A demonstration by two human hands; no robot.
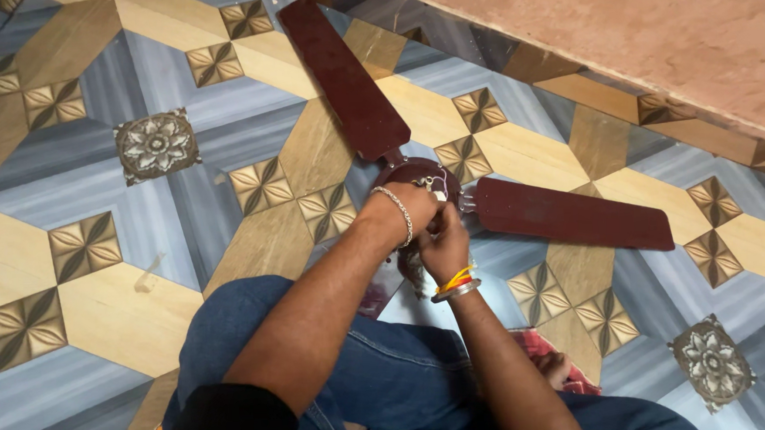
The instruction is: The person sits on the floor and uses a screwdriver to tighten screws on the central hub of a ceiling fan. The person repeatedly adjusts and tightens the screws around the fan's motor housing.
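Observation:
A dark maroon ceiling fan lies on the patterned floor in front of my knees. Its round motor hub (pixel 415 171) sits at the middle, with one blade (pixel 345 77) reaching to the upper left and another blade (pixel 574 214) to the right. My left hand (pixel 410 206), a silver chain at its wrist, rests on the hub with the fingers curled over it. My right hand (pixel 443 242), with yellow and silver bangles, is closed against the hub just below the left hand. Thin wires (pixel 438 186) show at the hub top. What the fingers grip is hidden.
I sit on the floor in blue jeans (pixel 231 328), knees toward the fan. A reddish patterned cloth (pixel 542 348) lies under my right leg. A pinkish wall (pixel 652 26) runs along the upper right. Tiles of grey, tan and cream (pixel 94 213) spread to the left.

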